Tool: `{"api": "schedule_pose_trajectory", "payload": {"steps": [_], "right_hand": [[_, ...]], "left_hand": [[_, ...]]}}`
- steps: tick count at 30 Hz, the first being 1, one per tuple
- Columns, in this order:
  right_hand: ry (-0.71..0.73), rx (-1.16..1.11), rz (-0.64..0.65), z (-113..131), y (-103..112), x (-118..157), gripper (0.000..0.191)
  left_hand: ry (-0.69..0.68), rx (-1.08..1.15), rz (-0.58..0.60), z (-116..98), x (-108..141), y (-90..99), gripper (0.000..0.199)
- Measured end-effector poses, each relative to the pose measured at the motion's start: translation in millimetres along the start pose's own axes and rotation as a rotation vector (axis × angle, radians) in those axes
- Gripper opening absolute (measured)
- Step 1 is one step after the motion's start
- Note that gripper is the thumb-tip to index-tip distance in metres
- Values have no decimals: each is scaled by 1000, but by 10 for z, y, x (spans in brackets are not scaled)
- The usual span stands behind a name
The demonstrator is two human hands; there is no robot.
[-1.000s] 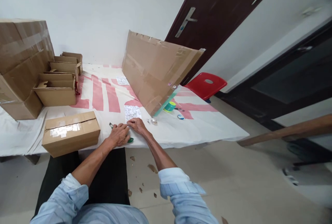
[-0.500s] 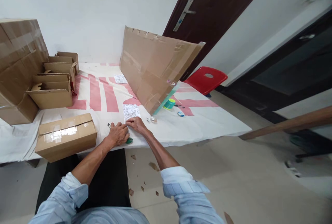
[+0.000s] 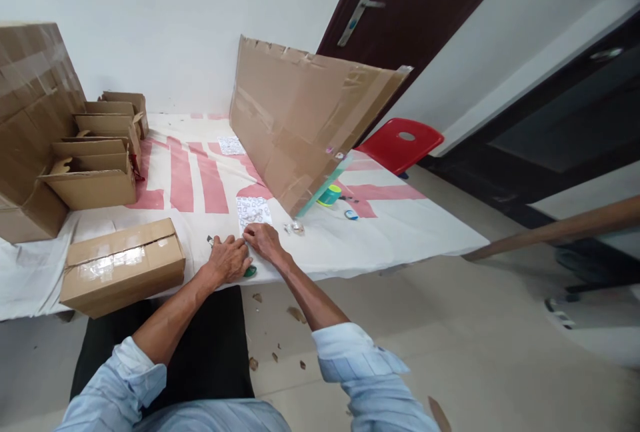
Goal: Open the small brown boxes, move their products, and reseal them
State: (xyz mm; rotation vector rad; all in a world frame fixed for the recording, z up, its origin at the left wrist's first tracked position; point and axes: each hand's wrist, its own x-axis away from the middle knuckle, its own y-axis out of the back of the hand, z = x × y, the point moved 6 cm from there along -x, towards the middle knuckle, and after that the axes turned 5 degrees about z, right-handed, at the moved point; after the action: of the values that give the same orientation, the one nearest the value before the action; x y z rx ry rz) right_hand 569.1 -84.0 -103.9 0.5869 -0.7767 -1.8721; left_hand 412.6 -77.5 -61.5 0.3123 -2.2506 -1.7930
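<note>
My left hand (image 3: 229, 260) rests low at the table's front edge with its fingers bent, beside a green object (image 3: 250, 271) that shows partly under it. A small dark and silver tip (image 3: 211, 241) sticks out past its knuckles. My right hand (image 3: 263, 241) touches down close by, its fingertips pinched together at the lower edge of a patterned sheet (image 3: 253, 211). What lies between those fingers is too small to make out. Small clear-wrapped items (image 3: 295, 227) lie just right of the sheet.
A taped carton (image 3: 125, 262) sits at the left front, with open boxes (image 3: 93, 179) behind it. A large cardboard panel (image 3: 300, 125) stands across the table. Beyond it are a green tape roll (image 3: 329, 195), a blue roll (image 3: 351, 215) and a red chair (image 3: 400, 145).
The view has shifted slightly, while both hands keep nearly the same place and pose on the table.
</note>
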Motion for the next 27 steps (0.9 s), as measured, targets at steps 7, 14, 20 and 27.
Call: {"api": "schedule_pose_trajectory", "payload": {"steps": [7,14,20,27], "right_hand": [[-29,-345,-71,-85,120,83,24],[-90,-765,-164,-223,271,155,47],[-85,-1156,-128,-148,319,267,47],[-92,-1355,-75,-16,382,336,42]], "left_hand": [[-6,42,12,39,6,1,23],[-12,137,0,125,-1,-1,23],[-1,229,-63,200,-20,12,28],[34,329,-241,305,-3,102,36]]}}
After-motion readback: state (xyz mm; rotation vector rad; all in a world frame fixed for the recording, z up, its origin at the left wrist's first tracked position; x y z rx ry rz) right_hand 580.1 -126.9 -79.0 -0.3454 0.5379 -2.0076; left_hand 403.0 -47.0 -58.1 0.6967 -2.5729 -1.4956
